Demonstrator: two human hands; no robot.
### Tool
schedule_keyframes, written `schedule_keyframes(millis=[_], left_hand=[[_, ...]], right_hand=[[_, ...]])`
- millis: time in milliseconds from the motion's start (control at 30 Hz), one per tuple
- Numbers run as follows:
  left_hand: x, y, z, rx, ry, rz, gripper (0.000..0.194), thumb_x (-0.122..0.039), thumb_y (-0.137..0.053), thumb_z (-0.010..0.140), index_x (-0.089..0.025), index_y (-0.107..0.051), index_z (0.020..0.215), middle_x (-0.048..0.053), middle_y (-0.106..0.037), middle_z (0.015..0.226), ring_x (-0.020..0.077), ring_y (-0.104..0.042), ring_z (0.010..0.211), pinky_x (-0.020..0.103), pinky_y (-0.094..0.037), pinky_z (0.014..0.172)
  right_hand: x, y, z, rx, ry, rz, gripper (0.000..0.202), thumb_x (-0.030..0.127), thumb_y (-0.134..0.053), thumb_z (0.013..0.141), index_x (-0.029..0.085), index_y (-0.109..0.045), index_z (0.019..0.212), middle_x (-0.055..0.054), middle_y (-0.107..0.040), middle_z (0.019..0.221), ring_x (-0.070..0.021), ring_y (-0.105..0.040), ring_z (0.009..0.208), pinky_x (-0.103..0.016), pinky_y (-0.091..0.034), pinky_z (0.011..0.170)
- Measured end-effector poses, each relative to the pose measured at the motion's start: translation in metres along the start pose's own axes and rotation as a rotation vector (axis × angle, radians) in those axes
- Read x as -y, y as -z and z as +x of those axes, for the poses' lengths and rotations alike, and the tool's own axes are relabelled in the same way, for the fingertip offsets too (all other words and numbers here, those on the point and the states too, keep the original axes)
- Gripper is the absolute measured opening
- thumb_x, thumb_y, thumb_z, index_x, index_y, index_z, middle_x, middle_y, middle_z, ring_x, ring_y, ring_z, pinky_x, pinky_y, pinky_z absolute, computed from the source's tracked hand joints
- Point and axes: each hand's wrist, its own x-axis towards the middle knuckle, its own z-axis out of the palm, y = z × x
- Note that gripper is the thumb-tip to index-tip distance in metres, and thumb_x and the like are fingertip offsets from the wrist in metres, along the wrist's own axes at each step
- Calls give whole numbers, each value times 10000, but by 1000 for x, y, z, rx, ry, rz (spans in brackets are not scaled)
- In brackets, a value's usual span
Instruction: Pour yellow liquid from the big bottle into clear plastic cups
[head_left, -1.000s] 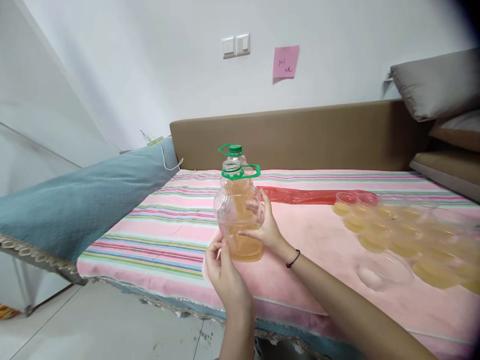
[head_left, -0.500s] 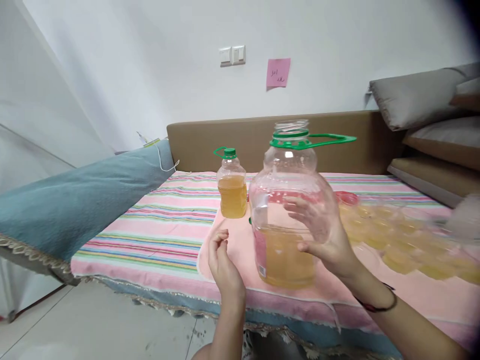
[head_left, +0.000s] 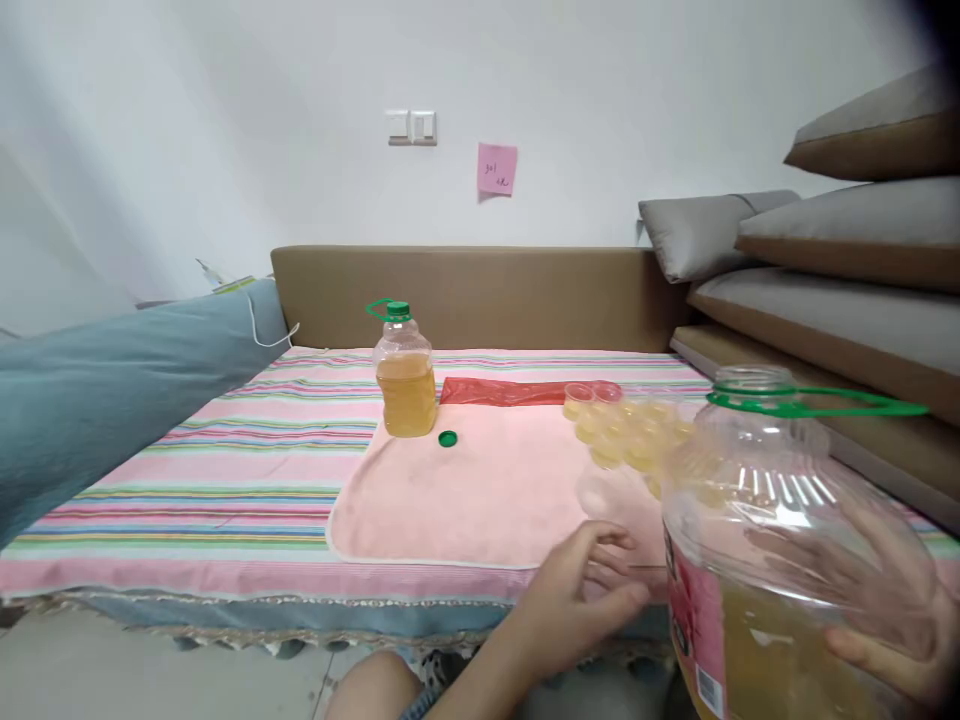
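A large clear plastic bottle (head_left: 750,530) with a green ring handle and no cap is held upright at the right. It has a pink label and pale yellow liquid in its lower part. My right hand (head_left: 900,650) grips its far right side, partly seen through the plastic. Left of the bottle, my left hand (head_left: 581,590) is apart from it, fingers loosely bent and holding nothing. Several small clear cups (head_left: 630,435) of yellow liquid stand grouped behind the bottle. On the pink cloth (head_left: 465,500) lies a loose green cap (head_left: 448,438).
A capped second bottle (head_left: 406,385) of yellow liquid stands at the cloth's left back corner. Behind the cloth lies a red plastic bag (head_left: 502,392). Stacked cushions (head_left: 847,240) rise at the right, and a blue-covered armrest (head_left: 135,380) runs along the left.
My right hand has moved the large bottle right and down, nearer to me. My left hand has moved right too. The view has turned to the right.
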Motion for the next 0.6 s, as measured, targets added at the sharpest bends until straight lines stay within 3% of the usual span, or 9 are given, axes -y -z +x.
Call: schedule_keyframes(millis=[100, 167, 333, 500, 600], left_hand=[[4, -26, 7, 201, 24, -32, 798, -395, -749, 713, -228, -378, 1399, 148, -475, 1421, 268, -528, 1201, 417, -450, 960], [9, -39, 15, 269, 32, -100, 902, -406, -778, 682, -237, -321, 1440, 165, -407, 1474, 300, -488, 1255, 446, -457, 960], [26, -62, 40, 374, 38, -336, 1018, -416, -818, 639, -258, -257, 1472, 173, -449, 1434, 319, -555, 1193, 469, -467, 957], [35, -74, 59, 377, -53, -465, 1050, -414, -826, 628, -292, -233, 1486, 112, -388, 1490, 306, -432, 1323, 415, -439, 1009], [38, -74, 66, 421, 47, -476, 1053, -439, -828, 615, -321, -239, 1480, 105, -480, 1408, 290, -556, 1180, 356, -511, 866]], right_hand=[[-15, 22, -9, -8, -81, 81, 1075, 569, -797, 527, 484, -261, 1456, -68, -561, 1387, -395, -569, 1204, -540, -449, 1014], [-22, 35, -12, -2, -73, 83, 1103, 535, -817, 505, 452, -275, 1462, -85, -549, 1395, -408, -567, 1202, -537, -471, 995], [-16, 53, -15, 71, -87, -85, 1053, 454, -822, 545, 469, -291, 1455, -57, -496, 1452, -365, -510, 1275, -447, -451, 1042], [8, 53, -13, 123, -123, -225, 1184, 485, -836, 507, 296, -242, 1514, -118, -443, 1492, -391, -430, 1335, -494, -322, 1118], [7, 58, -12, 142, -112, -334, 1161, 510, -813, 541, 260, -240, 1520, -124, -427, 1504, -381, -427, 1341, -487, -314, 1116]])
